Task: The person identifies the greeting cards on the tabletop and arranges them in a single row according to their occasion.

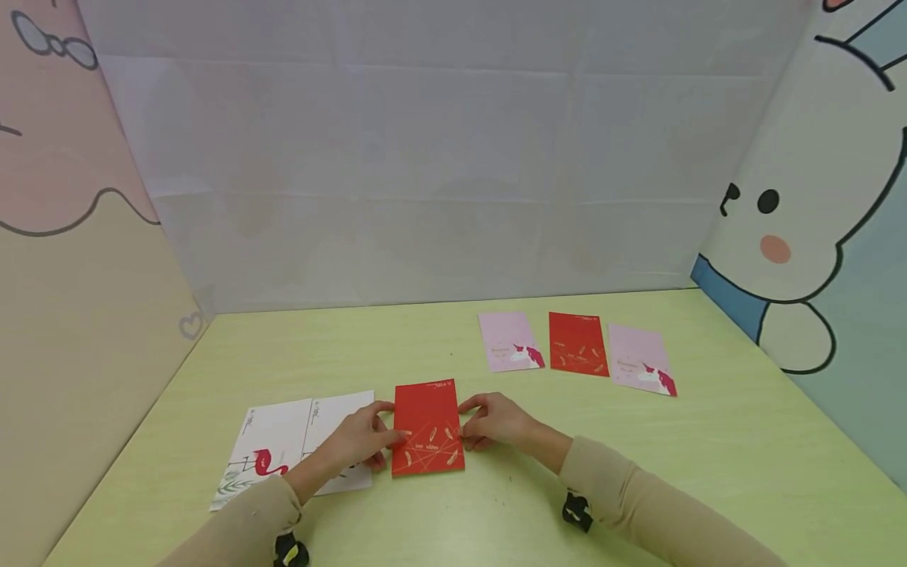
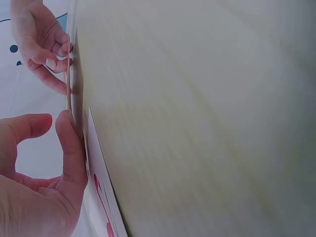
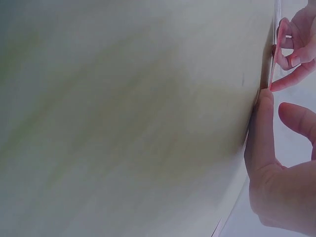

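Observation:
Between my two hands is a red card (image 1: 427, 425) printed with pale gold feathers and lines. My left hand (image 1: 364, 433) holds its left edge, with one fingertip over the card's face. At the opposite edge, my right hand (image 1: 496, 419) grips with bent fingers. Seen edge-on in the left wrist view, the red card (image 2: 68, 81) lies close above the table. Two white cards, one with a red flamingo (image 1: 272, 433), lie beside and partly under my left hand and forearm.
Farther back on the right lie a pink unicorn card (image 1: 506, 339), another red card (image 1: 577, 344) and a second pink unicorn card (image 1: 638, 354). A pale wood-grain table (image 1: 708, 472) bears everything. A white sheet (image 1: 453, 157) hangs behind, and cartoon-printed panels stand at both sides.

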A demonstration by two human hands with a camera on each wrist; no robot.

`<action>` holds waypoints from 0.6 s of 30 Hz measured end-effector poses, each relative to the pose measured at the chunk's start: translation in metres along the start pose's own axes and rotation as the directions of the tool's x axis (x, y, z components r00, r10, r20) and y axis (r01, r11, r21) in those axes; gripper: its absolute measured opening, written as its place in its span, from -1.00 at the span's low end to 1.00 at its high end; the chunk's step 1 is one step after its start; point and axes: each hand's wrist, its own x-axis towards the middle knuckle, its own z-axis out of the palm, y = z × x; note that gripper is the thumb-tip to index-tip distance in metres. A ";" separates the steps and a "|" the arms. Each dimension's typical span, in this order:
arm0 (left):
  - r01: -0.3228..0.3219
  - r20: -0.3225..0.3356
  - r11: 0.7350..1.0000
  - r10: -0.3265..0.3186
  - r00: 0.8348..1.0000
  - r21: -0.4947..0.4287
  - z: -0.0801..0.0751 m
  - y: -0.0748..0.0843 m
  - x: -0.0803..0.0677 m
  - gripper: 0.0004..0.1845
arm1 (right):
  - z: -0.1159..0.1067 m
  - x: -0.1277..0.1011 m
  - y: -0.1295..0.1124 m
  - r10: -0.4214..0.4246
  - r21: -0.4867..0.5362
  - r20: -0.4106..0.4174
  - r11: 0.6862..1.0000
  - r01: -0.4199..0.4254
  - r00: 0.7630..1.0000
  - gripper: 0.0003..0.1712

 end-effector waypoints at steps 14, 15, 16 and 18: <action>-0.048 -0.087 0.999 0.048 0.995 0.007 0.000 0.001 -0.001 -0.46 | -0.004 -0.005 -0.003 -0.026 -0.009 -0.030 1.000 0.026 0.999 -0.60; -0.058 -0.097 0.998 0.057 0.994 -0.006 0.000 0.002 -0.001 -0.47 | -0.006 -0.005 -0.003 -0.031 -0.004 -0.039 1.000 0.031 0.999 -0.60; -0.072 -0.104 0.997 0.069 0.992 -0.021 0.000 0.002 0.000 -0.48 | -0.008 -0.005 -0.004 -0.037 0.001 -0.051 0.999 0.037 0.998 -0.60; -0.101 -0.117 0.994 0.095 0.989 -0.049 0.001 0.005 0.002 -0.49 | -0.013 -0.005 -0.006 -0.060 0.005 -0.086 0.998 0.061 0.994 -0.60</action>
